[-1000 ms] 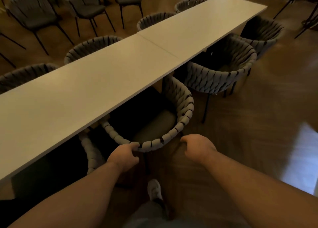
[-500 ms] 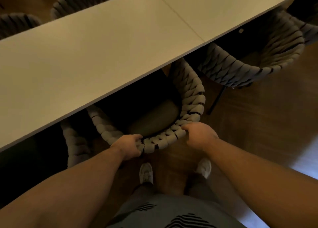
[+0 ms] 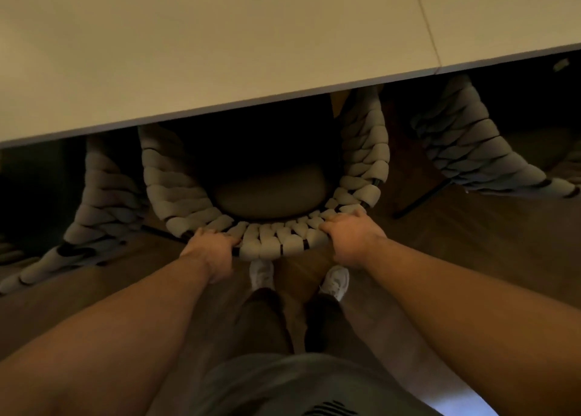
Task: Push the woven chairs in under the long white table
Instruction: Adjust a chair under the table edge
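A grey woven chair stands right in front of me, its seat partly under the long white table. My left hand grips the left part of its curved back rim. My right hand grips the rim on the right. The front of the seat is hidden in shadow beneath the tabletop.
A second woven chair sits under the table to the left, a third woven chair to the right with a thin black leg showing. My white shoes stand on the dark wooden floor just behind the middle chair.
My head has tipped further down and nearer the table. The chair has slid further under the tabletop, with both hands still on its back rim.
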The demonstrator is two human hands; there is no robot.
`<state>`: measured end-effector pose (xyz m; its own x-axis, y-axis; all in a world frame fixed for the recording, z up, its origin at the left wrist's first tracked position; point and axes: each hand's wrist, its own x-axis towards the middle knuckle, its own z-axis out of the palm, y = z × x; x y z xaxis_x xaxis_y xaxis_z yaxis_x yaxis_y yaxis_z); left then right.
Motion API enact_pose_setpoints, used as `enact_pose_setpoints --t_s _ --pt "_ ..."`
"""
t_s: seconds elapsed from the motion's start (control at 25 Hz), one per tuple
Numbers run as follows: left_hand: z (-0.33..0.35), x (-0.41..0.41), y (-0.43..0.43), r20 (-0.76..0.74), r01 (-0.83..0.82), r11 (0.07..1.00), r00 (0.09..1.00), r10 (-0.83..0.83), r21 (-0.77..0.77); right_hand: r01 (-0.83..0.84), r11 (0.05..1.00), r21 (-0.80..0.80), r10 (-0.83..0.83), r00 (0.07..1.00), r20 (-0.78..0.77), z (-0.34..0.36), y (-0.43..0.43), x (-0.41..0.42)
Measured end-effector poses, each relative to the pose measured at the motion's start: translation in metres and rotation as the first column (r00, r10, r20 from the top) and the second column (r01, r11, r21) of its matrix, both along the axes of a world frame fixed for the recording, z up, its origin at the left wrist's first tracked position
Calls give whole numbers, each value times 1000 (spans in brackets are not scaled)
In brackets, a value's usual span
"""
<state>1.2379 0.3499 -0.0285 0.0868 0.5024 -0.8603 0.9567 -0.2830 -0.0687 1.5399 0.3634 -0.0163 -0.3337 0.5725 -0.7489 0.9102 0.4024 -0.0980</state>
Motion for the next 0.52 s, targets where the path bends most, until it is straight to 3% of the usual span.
enact_pose_setpoints --t_s 0.28,0.4,0.52 --pt "-26 1 20 -10 31 999 999 -31 -44 -217 976 -7 216 969 122 -47 36 -4" --pt "-29 -1 26 -19 139 988 990 -140 -65 -193 981 -29 195 975 106 -58 36 2" --pt "-27 4 20 -25 103 994 994 -104 -48 -174 985 11 172 979 110 -51 29 6"
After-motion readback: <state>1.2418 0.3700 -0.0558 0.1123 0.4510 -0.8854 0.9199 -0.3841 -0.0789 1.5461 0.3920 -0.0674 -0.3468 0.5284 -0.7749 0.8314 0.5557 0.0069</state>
